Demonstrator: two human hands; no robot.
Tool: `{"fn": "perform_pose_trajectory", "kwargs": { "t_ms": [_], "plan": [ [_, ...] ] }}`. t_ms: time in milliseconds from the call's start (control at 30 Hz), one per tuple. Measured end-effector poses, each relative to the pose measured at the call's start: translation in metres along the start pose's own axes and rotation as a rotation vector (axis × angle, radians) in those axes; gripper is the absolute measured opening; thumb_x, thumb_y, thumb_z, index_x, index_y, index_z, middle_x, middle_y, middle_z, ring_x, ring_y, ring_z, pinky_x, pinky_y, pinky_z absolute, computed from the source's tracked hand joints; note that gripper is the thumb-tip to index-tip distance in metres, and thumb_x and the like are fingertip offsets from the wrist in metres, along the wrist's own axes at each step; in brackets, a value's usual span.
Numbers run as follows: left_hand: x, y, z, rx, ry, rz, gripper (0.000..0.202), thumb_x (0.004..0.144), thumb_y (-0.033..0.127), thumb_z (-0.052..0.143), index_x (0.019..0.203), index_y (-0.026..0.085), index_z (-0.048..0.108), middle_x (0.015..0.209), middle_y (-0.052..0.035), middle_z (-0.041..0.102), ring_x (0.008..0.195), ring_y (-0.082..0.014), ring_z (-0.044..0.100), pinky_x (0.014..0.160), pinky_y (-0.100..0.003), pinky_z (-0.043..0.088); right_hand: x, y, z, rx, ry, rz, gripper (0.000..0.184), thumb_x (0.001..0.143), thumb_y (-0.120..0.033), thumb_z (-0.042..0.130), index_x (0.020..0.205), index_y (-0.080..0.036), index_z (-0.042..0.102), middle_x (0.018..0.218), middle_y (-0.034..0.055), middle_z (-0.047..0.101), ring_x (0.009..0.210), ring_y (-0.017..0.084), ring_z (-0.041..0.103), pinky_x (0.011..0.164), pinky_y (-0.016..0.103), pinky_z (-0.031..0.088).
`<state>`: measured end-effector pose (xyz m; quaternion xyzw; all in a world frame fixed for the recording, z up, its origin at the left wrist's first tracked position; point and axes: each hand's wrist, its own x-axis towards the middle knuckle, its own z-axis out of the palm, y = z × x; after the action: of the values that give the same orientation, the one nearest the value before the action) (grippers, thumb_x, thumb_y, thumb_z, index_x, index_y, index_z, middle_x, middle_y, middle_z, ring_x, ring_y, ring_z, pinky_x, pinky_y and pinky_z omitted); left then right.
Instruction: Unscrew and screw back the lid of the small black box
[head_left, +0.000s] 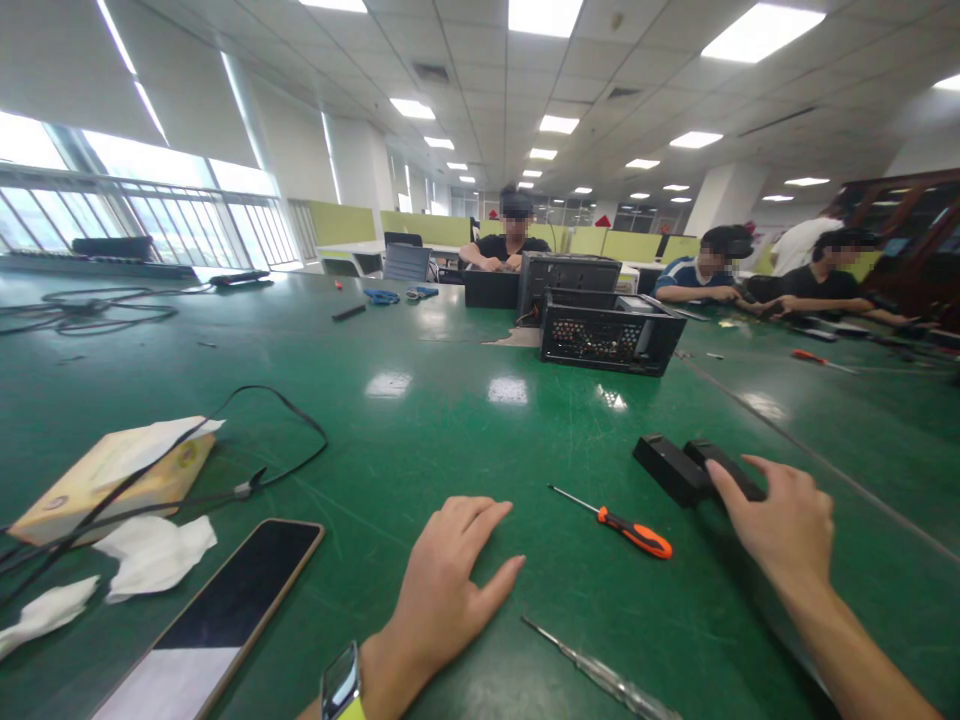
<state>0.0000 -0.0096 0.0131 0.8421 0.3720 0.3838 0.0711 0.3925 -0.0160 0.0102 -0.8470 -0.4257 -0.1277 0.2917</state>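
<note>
My left hand [450, 575] lies on the green table, palm down, thumb apart from the fingers and nothing in it. A watch with a yellow-green band is on that wrist. At the right, my right hand [787, 515] spans one of two black rectangular blocks [726, 470]; its thumb overlaps the block and its fingers are spread, with no firm grip visible. The other black block [670, 468] lies just left of it. Between my hands is an orange and black screwdriver [636, 532]. Nearer me lies a clear-handled screwdriver [604, 678].
A phone [240, 590], crumpled tissues [157, 550], a tissue box [127, 470] and a black cable [315, 420] lie at left. An open black metal case [607, 335] stands ahead. Several people sit farther back. Another screwdriver [814, 357] lies at far right.
</note>
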Motion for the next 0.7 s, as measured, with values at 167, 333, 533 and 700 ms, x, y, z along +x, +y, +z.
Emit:
{"fn": "perform_pose_trajectory", "kwargs": {
  "t_ms": [167,333,533,700],
  "plan": [
    [0.000,0.002,0.000,-0.009,-0.010,0.007,0.037,0.085,0.027,0.065,0.121,0.021,0.058,0.109,-0.0099,0.067,0.099,-0.0266,0.062,0.084,-0.043,0.054,-0.008,-0.018,0.015,0.028,-0.161,-0.073,0.067,0.077,-0.067,0.052,0.119,-0.017,0.066,0.106,0.0173,0.071,0.087,0.037,0.066,0.069,0.045,0.050],
    [-0.001,0.002,0.001,-0.020,-0.043,0.006,0.039,0.087,0.028,0.064,0.124,0.019,0.055,0.110,-0.0109,0.066,0.100,-0.0275,0.061,0.085,-0.045,0.053,-0.013,-0.028,0.013,0.156,-0.219,-0.125,0.067,0.080,-0.060,0.052,0.121,-0.007,0.063,0.098,0.0188,0.073,0.084,0.034,0.068,0.075,0.043,0.052],
    [-0.005,-0.001,0.006,0.002,-0.100,-0.040,0.073,0.082,0.038,0.071,0.143,0.018,0.037,0.132,-0.0155,0.054,0.118,-0.0313,0.053,0.098,-0.050,0.047,-0.071,-0.080,-0.018,0.450,-0.598,-0.646,0.050,0.087,-0.045,0.059,0.131,-0.021,0.058,0.128,0.0097,0.065,0.112,0.025,0.061,0.098,0.037,0.047],
    [-0.004,-0.002,0.007,0.006,-0.183,-0.050,0.068,0.080,0.038,0.074,0.139,0.019,0.045,0.129,-0.0131,0.058,0.115,-0.0309,0.055,0.095,-0.049,0.049,-0.090,-0.105,-0.026,0.466,-0.684,-0.840,0.053,0.086,-0.043,0.063,0.136,-0.024,0.054,0.130,0.0121,0.063,0.116,0.029,0.055,0.101,0.049,0.041]
  ]
}}
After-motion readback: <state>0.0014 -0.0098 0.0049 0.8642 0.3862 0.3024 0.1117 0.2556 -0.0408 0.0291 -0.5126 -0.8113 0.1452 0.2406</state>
